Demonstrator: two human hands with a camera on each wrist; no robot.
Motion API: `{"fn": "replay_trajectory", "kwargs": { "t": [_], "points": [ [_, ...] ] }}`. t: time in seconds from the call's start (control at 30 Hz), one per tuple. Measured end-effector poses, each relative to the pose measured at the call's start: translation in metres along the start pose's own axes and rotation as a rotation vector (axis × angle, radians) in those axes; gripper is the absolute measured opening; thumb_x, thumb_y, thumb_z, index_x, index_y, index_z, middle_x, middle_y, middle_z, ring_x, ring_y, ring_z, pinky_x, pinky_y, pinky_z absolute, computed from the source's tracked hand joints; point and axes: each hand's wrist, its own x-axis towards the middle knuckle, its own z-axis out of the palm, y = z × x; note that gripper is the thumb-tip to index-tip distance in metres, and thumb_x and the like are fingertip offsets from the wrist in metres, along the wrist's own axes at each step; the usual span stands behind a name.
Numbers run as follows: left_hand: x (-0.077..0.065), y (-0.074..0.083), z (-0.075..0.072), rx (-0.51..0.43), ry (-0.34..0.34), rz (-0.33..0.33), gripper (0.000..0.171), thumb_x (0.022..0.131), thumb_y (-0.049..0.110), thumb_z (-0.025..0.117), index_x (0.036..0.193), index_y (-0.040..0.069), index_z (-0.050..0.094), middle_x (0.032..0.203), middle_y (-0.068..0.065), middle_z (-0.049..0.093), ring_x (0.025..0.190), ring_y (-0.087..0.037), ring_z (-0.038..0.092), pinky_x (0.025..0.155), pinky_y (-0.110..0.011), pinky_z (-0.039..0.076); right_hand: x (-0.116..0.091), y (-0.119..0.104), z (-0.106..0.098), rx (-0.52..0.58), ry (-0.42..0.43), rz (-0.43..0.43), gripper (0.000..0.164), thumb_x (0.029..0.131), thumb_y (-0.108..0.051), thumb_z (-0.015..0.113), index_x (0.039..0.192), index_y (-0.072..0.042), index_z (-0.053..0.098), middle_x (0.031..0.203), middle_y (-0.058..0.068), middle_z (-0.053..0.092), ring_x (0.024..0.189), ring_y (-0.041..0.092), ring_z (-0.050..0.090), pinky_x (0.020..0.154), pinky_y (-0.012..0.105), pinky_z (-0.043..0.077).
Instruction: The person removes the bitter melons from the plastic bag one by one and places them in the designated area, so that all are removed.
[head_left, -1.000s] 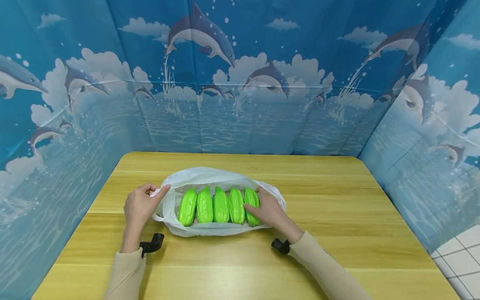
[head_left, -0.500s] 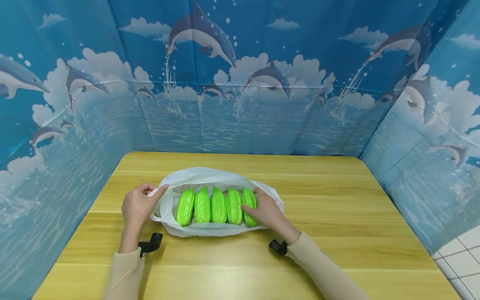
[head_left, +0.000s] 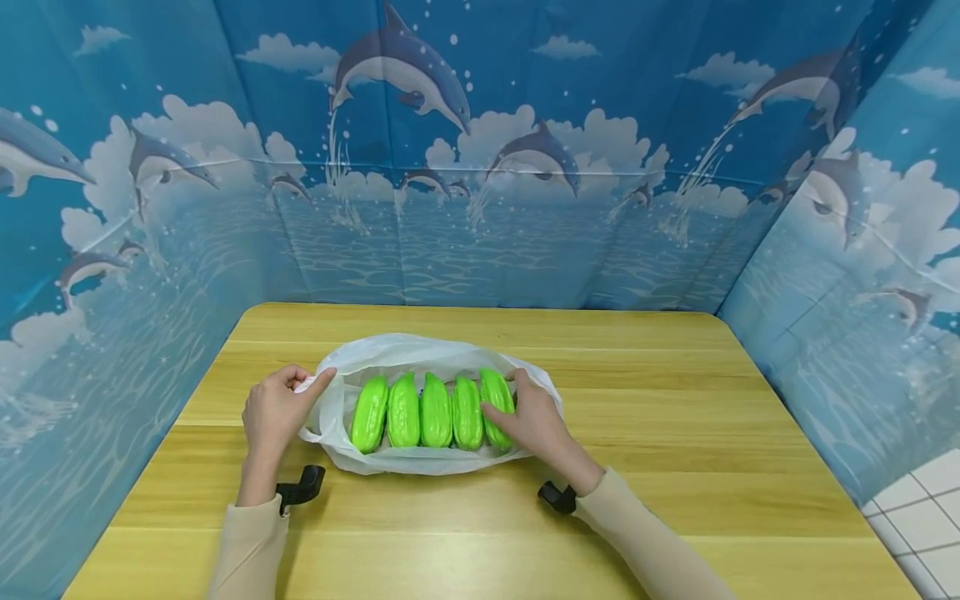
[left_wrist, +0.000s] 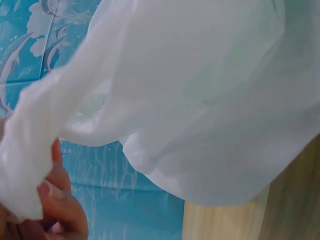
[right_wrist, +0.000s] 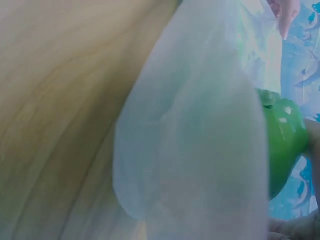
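Note:
A white plastic bag [head_left: 408, 348] lies on its side on the table, its mouth spread wide. Inside it stand several glossy green bitter melons [head_left: 403, 412] in a row. My left hand [head_left: 272, 412] pinches the bag's left edge; in the left wrist view the gathered white film [left_wrist: 30, 155] sits between its fingers. At the row's right end, my right hand [head_left: 536, 421] grips the last bitter melon [head_left: 495, 396], thumb on the near left and fingers behind. That melon [right_wrist: 285, 142] shows above the bag's rim in the right wrist view, where the film hides its lower part.
The wooden table [head_left: 675, 400] extends around the bag on all sides. A blue curtain [head_left: 480, 242] printed with dolphins hangs behind and at both sides. Black wrist mounts [head_left: 302, 487] show on both wrists. White floor tiles [head_left: 922, 521] appear at the lower right.
The bag, the melons and both hands have shifted slightly left. Over the last half second the rightmost melon has risen a little in my right hand. The left hand keeps its pinch.

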Motion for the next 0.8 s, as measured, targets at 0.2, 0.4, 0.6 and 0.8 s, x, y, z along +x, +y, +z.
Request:
{"fn": "replay_trajectory", "kwargs": {
  "t": [0.2,0.4,0.6,0.8],
  "points": [
    [0.0,0.0,0.0,-0.001,-0.009,-0.004,0.051,0.08,0.062,0.063,0.078,0.011,0.062,0.053,-0.002,0.042,0.047,-0.021,0.039,0.044,-0.033,0.028,0.0,-0.006,-0.006,0.051,0.029,0.001,0.055,0.084,-0.036,0.07,0.121,-0.001,0.05,0.063,0.001,0.052,0.049,0.012,0.046,0.046,0.03,0.04],
    [0.0,0.001,0.0,0.004,-0.013,-0.011,0.051,0.08,0.063,0.063,0.078,0.011,0.062,0.054,-0.002,0.043,0.048,-0.021,0.039,0.044,-0.033,0.029,-0.001,-0.012,-0.013,0.083,0.047,0.014,0.055,0.085,-0.038,0.069,0.122,-0.003,0.05,0.071,0.004,0.058,0.055,0.013,0.052,0.047,0.031,0.043],
    [0.0,0.001,0.0,0.002,-0.013,-0.006,0.051,0.08,0.062,0.063,0.078,0.011,0.062,0.053,-0.002,0.042,0.047,-0.021,0.039,0.044,-0.033,0.028,0.0,-0.015,-0.019,0.091,0.062,0.019,0.053,0.086,-0.038,0.068,0.121,-0.003,0.051,0.075,0.005,0.058,0.058,0.014,0.053,0.047,0.03,0.044],
    [0.0,0.001,0.0,-0.003,-0.011,-0.005,0.051,0.081,0.062,0.063,0.078,0.011,0.062,0.053,-0.002,0.042,0.047,-0.021,0.038,0.043,-0.033,0.027,0.002,-0.014,-0.025,0.09,0.062,0.032,0.051,0.087,-0.037,0.067,0.122,-0.004,0.05,0.076,0.006,0.059,0.057,0.014,0.054,0.047,0.03,0.044]
  ]
}}
